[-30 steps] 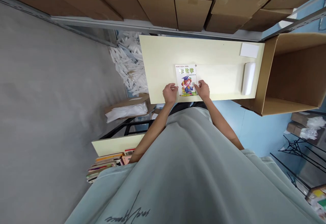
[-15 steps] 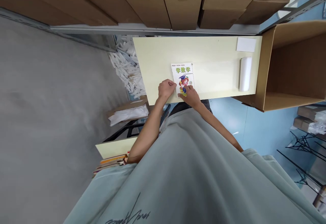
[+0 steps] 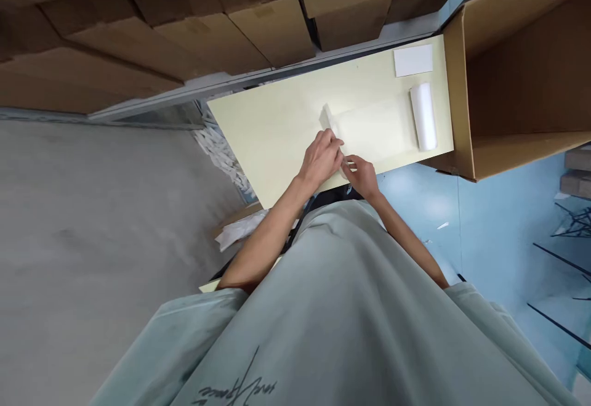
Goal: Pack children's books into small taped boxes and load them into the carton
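Observation:
A thin white booklet [image 3: 327, 116] stands tilted on edge on the cream board, seen nearly edge-on, so its cover picture is out of sight. My left hand [image 3: 322, 158] is closed on its middle, fingers bent over the edge. Lower down, my right hand [image 3: 362, 175] pinches the near end of the booklet with thumb and fingers. Both hands partly cover it. Right of the booklet, a paler, sheer-looking sheet [image 3: 373, 132] stretches toward a white roll [image 3: 423, 116].
A white card [image 3: 413, 60] lies behind the roll on the cream board [image 3: 268, 141]. A large open cardboard box [image 3: 464, 98] adjoins the board's right end. Stacked cartons [image 3: 272, 30] line the shelf behind. White scraps [image 3: 224, 159] lie left of the board.
The booklet went from lying flat, cover up, to tilted on edge. My left hand moved from its left side onto it, and my right hand shifted to its near end. The camera view has turned.

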Motion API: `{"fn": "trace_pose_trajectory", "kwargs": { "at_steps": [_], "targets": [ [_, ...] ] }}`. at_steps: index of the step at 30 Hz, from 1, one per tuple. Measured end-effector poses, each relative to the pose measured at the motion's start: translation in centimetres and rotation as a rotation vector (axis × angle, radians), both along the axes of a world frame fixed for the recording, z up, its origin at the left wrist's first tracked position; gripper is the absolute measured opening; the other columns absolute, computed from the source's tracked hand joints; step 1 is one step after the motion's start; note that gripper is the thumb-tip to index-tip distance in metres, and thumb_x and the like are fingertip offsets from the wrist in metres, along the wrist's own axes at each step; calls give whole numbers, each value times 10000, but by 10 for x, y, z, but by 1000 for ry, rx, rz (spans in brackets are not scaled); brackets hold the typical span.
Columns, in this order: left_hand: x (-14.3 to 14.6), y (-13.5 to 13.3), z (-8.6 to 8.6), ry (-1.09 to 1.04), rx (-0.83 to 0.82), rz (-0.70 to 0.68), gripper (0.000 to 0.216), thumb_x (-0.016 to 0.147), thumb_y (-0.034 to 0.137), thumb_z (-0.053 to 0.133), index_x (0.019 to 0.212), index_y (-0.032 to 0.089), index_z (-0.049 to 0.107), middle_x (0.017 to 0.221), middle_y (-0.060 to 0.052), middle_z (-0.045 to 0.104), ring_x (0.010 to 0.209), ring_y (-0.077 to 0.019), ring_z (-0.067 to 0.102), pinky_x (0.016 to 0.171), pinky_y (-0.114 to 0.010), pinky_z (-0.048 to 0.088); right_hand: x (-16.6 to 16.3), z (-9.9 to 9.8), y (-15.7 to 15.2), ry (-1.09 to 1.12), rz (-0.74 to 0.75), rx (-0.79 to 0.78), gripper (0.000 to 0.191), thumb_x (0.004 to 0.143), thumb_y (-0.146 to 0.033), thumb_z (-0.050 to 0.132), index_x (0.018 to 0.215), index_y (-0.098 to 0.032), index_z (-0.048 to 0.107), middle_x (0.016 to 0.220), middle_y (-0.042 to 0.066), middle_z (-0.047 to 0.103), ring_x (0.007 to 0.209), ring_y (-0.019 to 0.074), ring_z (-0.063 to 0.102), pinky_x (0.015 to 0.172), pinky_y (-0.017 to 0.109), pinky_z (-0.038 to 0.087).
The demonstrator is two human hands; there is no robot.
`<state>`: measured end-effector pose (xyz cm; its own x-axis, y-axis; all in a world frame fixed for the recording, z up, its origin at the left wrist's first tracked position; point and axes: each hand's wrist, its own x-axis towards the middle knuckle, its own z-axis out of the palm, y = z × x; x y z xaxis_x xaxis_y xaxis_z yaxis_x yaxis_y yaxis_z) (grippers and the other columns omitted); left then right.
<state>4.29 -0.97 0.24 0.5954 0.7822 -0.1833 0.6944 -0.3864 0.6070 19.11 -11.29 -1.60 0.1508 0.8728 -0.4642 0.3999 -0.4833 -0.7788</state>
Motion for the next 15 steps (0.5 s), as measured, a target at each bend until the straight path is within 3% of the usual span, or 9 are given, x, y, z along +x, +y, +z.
{"fn": "trace_pose_trajectory", "kwargs": {
  "at_steps": [4,7,11,15],
  "targets": [
    [27,30,-20,49,107,-332,335,967,125,598,1181,192,848,1299,-177,695,1299,-386,619,1071,-545,543,43,-22,-3,277,-170,-25,537,946,-749,703,992,-215,740,939,41,798,800,208,765,711,305,614],
    [52,56,-42,50,128,-505,295,925,138,661,1123,202,870,1318,-163,708,1352,-395,592,1160,-574,474,66,-37,-4,376,-243,-64,629,855,-819,742,1025,-214,747,877,20,767,744,184,700,682,302,599],
    [89,75,-75,88,110,-654,301,843,185,748,1102,240,892,1168,-135,781,1266,-388,619,1200,-598,398,78,-49,-6,165,-255,-49,540,977,-639,709,1343,-241,720,1053,38,808,734,172,684,759,315,592],
    [117,81,-100,196,68,-713,354,823,196,723,1142,179,875,1097,-159,794,1184,-372,655,1145,-558,411,76,-60,-6,-120,-191,-99,344,1043,-430,681,1314,-221,725,1180,102,823,921,247,740,909,376,595]
  ]
}}
